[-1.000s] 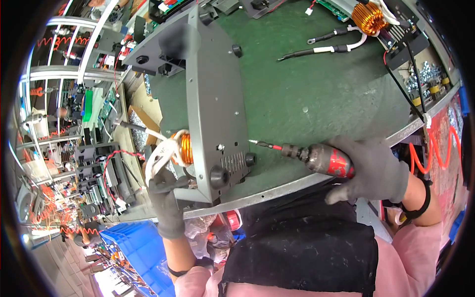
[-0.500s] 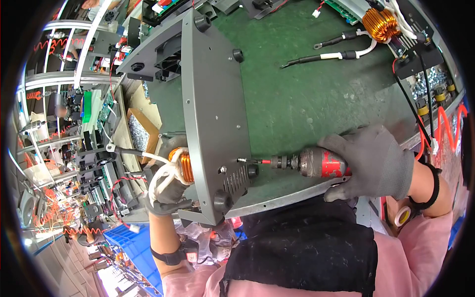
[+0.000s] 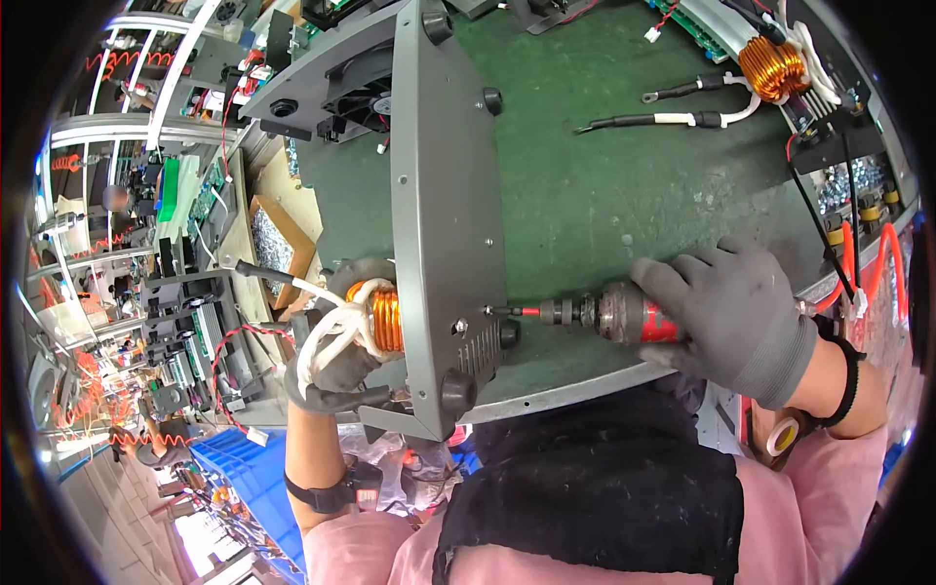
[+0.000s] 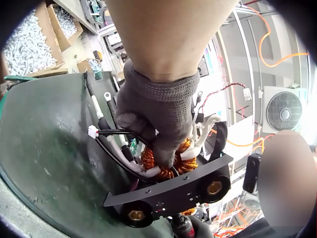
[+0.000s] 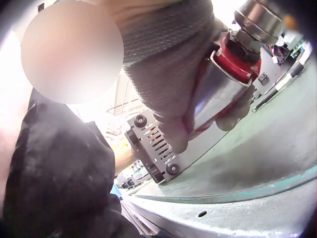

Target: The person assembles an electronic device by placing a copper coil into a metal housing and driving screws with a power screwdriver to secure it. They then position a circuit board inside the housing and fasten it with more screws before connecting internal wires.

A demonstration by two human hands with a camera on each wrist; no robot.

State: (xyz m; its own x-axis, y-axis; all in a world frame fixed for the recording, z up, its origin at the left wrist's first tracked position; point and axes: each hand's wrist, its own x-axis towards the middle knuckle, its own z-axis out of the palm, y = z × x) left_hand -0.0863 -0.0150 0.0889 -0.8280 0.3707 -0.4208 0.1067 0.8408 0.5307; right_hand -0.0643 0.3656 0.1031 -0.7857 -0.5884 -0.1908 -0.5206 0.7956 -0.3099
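A grey metal chassis (image 3: 448, 195) stands on its edge on the green bench, its flat panel with black rubber feet facing right. Behind that panel, a gloved left hand (image 3: 341, 366) holds a copper-wound coil (image 3: 387, 317) with white leads; the left wrist view shows its fingers (image 4: 166, 153) at the coil's middle. In the right hand (image 3: 731, 312), also gloved, is a red and black pneumatic screwdriver (image 3: 624, 312), gripped round its body and held level. Its bit (image 3: 509, 311) meets the panel beside the vent slots. The right wrist view shows the driver's metal body (image 5: 218, 94) inside the palm.
Another coil assembly (image 3: 775, 68) with black-tipped cables lies at the back right. A cardboard box of screws (image 3: 278, 244) sits left of the chassis. An orange-red coiled hose (image 3: 892, 273) hangs at the right edge. A blue crate (image 3: 253, 487) stands below the bench.
The driver has moved left, and its bit has gone from apart to against the panel. My left hand has shifted from the chassis's lower corner up to the coil.
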